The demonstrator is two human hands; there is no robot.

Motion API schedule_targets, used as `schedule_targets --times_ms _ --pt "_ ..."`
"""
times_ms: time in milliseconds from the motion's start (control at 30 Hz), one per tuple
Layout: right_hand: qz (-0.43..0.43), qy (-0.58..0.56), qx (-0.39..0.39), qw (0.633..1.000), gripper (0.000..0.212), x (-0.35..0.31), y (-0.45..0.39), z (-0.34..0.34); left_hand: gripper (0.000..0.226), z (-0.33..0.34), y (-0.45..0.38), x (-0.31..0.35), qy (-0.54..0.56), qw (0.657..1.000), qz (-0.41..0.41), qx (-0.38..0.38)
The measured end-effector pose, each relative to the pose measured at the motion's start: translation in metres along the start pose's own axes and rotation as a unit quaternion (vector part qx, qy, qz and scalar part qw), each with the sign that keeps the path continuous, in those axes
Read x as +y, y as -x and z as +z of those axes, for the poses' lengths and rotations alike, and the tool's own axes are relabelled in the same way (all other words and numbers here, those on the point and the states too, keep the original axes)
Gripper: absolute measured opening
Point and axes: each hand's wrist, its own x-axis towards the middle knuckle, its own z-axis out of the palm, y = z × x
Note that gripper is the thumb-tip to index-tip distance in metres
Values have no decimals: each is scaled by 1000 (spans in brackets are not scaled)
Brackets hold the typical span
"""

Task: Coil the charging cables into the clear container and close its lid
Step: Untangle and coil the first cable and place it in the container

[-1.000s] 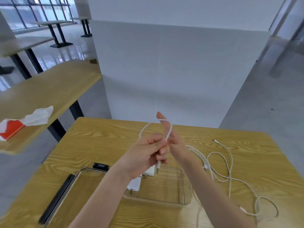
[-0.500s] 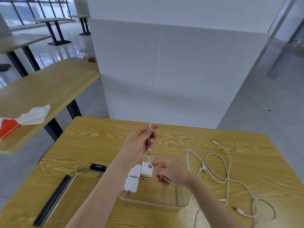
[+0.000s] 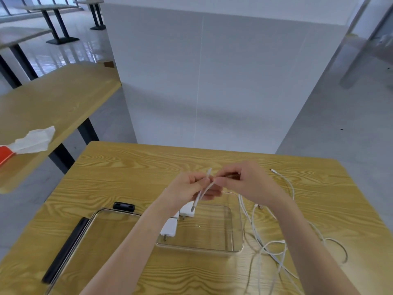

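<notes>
Both hands, left hand [image 3: 188, 191] and right hand [image 3: 247, 184], pinch a short white cable [image 3: 202, 193] above the clear container's [image 3: 239, 226] far rim; loose cables [image 3: 274, 250] lie right, lid [image 3: 93, 235] left, bare table [image 3: 138, 167] beyond.

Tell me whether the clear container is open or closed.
Open. The clear container has no cover; its lid lies flat on the table beside it.

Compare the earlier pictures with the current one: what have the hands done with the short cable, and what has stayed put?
The right hand rose from over the container to meet the left hand; both now pinch the short cable, folded, one plug hanging. The chargers, lid and loose cables stayed put.
</notes>
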Motion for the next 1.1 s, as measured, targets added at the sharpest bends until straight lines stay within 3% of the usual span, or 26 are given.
schedule_targets --times_ms 167,333,500,700,933,1100 --pt "-8 -170 90 981 12 10 -6 -2 32 11 9 -2 130 990 5 -46" --pt "-6 -257 179 950 2 31 -12 15 31 18 7 0 272 962 32 -9" --pt "95 -313 139 935 26 53 -15 56 21 19 -7 11 320 945 70 17" --pt "170 -231 40 957 22 63 0 87 25 2 -21 16 300 947 106 54" --pt "79 -48 -4 996 12 28 11 63 23 -2 -24 0 176 972 101 119" --pt "-1 111 -31 993 18 6 11 31 23 3 -17 -10 75 991 58 99"
